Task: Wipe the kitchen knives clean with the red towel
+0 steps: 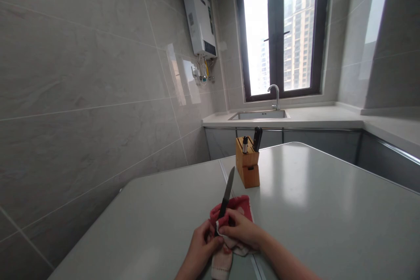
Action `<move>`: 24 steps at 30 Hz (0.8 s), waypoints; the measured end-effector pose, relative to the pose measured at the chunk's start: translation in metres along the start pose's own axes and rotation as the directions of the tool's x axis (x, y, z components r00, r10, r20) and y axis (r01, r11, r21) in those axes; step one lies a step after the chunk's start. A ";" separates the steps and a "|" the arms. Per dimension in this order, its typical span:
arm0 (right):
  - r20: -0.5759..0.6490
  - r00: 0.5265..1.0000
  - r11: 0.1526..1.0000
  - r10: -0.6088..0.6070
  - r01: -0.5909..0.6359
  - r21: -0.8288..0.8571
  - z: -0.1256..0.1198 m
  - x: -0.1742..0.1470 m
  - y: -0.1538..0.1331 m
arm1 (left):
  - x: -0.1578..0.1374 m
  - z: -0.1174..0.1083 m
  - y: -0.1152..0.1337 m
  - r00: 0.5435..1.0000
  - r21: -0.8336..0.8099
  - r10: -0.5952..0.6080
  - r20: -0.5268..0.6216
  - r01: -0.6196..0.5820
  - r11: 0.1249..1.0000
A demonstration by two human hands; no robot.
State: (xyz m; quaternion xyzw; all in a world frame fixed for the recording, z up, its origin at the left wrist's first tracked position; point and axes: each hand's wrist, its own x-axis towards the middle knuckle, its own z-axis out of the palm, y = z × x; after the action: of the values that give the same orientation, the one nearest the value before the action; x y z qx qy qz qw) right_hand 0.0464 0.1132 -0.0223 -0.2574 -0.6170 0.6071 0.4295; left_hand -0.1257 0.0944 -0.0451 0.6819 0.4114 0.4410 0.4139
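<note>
A kitchen knife [229,190] points up and away from me, its blade bare and its dark handle partly hidden. My left hand [202,245] is closed around the lower end of the handle. A red and white cloth [241,205] wraps partly around the handle and hangs down below the hands. With fingers pinched, my right hand [243,228] grips the cloth against the knife handle. Just beyond the blade tip stands a wooden knife block [247,170], holding a black-handled knife [257,138] and another tool with a black and silver handle [245,144].
The pale folding table [164,218] has a metal seam running through its middle. Behind it are a white counter [315,114], a sink [259,115] with a faucet [277,96], and a window. A water heater [199,19] hangs on the tiled wall at left.
</note>
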 end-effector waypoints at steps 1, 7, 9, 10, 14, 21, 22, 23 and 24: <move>-0.013 1.000 1.000 -0.001 0.001 0.007 0.000 0.000 0.000 | 0.000 0.000 -0.001 1.000 0.002 -0.004 -0.005 0.004 1.000; -0.160 0.983 0.994 0.091 -0.081 0.066 -0.003 0.002 0.007 | 0.003 -0.001 -0.007 0.998 0.019 -0.045 -0.048 0.046 0.999; -0.179 0.976 0.984 0.120 -0.094 0.150 -0.004 0.004 0.009 | 0.003 -0.002 -0.007 0.998 0.028 -0.049 -0.047 0.050 0.998; -0.180 0.976 0.976 0.125 -0.088 0.199 -0.004 0.005 0.010 | 0.003 -0.002 -0.007 0.998 0.031 -0.047 -0.047 0.049 0.998; -0.192 0.974 0.936 0.118 -0.044 0.348 -0.007 0.009 0.013 | 0.003 -0.002 -0.008 0.998 0.053 -0.041 -0.049 0.044 0.998; -0.239 0.963 0.883 0.122 0.005 0.470 -0.008 0.013 0.016 | 0.002 -0.002 -0.007 0.999 0.106 -0.028 -0.023 0.030 0.994; -0.239 0.963 0.876 0.123 0.008 0.482 -0.008 0.013 0.016 | 0.002 -0.003 -0.006 0.999 0.129 -0.026 -0.030 0.029 0.991; -0.240 0.963 0.871 0.125 0.010 0.492 -0.008 0.013 0.016 | 0.002 -0.003 -0.005 0.999 0.153 -0.024 -0.042 0.031 0.988; -0.241 0.962 0.867 0.127 0.010 0.498 -0.008 0.013 0.016 | 0.002 -0.003 -0.004 0.998 0.177 -0.023 -0.056 0.033 0.984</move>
State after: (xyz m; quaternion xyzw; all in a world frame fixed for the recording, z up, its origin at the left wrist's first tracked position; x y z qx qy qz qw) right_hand 0.0431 0.1308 -0.0359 -0.2366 -0.3694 0.7176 0.5410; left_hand -0.1284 0.0976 -0.0475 0.6982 0.4695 0.4147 0.3465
